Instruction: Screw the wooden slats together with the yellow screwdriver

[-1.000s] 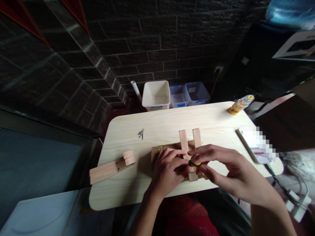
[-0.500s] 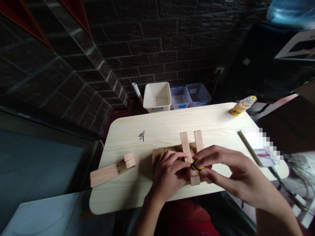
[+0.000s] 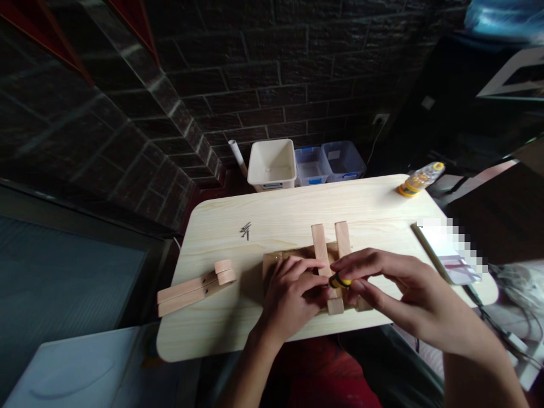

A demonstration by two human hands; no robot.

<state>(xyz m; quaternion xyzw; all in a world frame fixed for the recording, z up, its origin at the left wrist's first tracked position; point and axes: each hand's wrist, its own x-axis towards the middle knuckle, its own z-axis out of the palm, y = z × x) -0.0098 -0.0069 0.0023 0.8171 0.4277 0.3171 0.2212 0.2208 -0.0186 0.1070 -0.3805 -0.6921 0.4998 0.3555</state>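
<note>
My right hand (image 3: 393, 286) pinches a small yellow-and-black screwdriver (image 3: 340, 280) over the nearer wooden strip (image 3: 319, 243). My left hand (image 3: 293, 289) rests around that strip's left side, thumb and forefinger close to the tool's end; whether they pinch something is hidden. A second strip (image 3: 342, 237) lies to the right, partly behind my right hand. Both strips cross a brown cardboard-like piece (image 3: 268, 265), and a short wooden block (image 3: 335, 306) shows at the near end of the first strip.
Left on the table (image 3: 204, 226) lie joined wooden strips (image 3: 187, 293) with round-ended pieces. Several dark screws (image 3: 245, 230) sit behind. A clear-and-yellow bottle (image 3: 420, 179) and a flat pad (image 3: 450, 255) stand or lie at right. Bins (image 3: 272, 164) are beyond the far edge.
The yellow screwdriver has turned slightly in my right hand's fingers, and those fingers have shifted a little. The view has moved slightly. My left hand is nearly unchanged.
</note>
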